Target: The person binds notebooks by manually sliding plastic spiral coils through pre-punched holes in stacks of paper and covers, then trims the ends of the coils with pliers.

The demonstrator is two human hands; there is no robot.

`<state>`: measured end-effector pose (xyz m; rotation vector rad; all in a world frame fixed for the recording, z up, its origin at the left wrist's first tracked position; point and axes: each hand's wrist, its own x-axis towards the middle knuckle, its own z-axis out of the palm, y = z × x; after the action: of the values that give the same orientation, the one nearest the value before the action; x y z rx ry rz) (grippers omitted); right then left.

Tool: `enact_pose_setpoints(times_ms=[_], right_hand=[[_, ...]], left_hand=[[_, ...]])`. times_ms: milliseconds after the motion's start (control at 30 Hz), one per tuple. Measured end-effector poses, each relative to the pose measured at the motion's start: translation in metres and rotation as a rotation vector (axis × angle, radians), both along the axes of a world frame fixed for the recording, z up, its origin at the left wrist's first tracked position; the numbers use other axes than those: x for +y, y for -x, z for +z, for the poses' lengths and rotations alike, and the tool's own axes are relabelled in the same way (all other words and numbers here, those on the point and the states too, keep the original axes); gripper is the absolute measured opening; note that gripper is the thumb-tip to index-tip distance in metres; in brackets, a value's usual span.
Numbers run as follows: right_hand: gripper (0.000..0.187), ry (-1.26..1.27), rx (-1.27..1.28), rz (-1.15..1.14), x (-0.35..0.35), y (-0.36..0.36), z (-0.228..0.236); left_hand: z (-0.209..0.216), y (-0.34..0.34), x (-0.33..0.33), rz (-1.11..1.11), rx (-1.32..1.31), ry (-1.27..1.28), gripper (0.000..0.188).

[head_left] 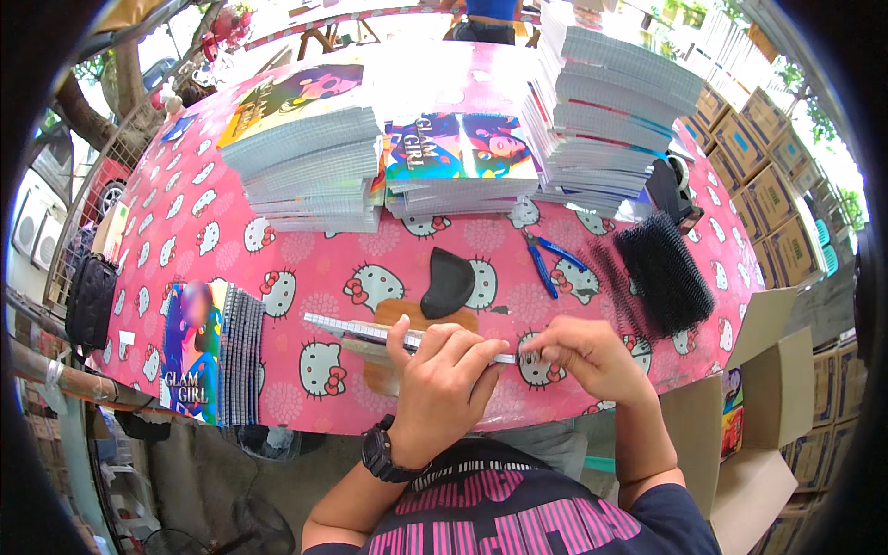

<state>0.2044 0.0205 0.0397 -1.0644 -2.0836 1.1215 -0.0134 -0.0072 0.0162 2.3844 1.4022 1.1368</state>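
Note:
My left hand (449, 370) grips a thin notebook (344, 327), held nearly edge-on with its punched edge upward. At the notebook's right end, the fingers of my right hand (585, 356) are pinched together; whatever they hold is too small to make out. Under the notebook lies a wooden board (381, 375), partly hidden by my left hand. Just beyond it sits a dark, curved flat piece (448, 282). Blue-handled cutters (553, 262) rest with their handles apart, beyond my right hand. A bundle of black binding coils (664, 276) lies to their right.
Tall stacks of notebooks (305, 171), (610, 102) flank a lower notebook pile (462, 153) at the back. Bound notebooks (236, 356) stand at the left front. A black tape dispenser (668, 190) is right of the stacks. An open carton (763, 398) stands beside the pink tablecloth (319, 254).

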Motion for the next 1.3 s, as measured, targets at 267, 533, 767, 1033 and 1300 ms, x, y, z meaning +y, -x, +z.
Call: enact_pose_setpoints(times_ms=[267,533,767,1033,1300], right_hand=[[0.049,0.159,0.118,0.093,0.0,0.006,0.002],[0.051,-0.14,-0.162,0.196,0.08,0.024,-0.048],[0.067,-0.415,-0.367,0.207,0.116,0.075,-0.106],[0.065,-0.481,-0.328,0.116,0.11,0.075,-0.121],[0.064,-0.057,0.218,-0.091,0.082,0.041,-0.117]], left_hand=[[-0.004,0.005,-0.006,-0.08,0.026,-0.08,0.022],[0.0,0.012,0.004,-0.207,0.039,-0.106,0.018],[-0.004,0.014,0.001,-0.178,0.066,-0.103,0.016],[0.002,0.013,0.0,-0.088,-0.056,-0.112,0.018],[-0.007,0.013,0.002,-0.111,0.003,-0.102,0.016]])
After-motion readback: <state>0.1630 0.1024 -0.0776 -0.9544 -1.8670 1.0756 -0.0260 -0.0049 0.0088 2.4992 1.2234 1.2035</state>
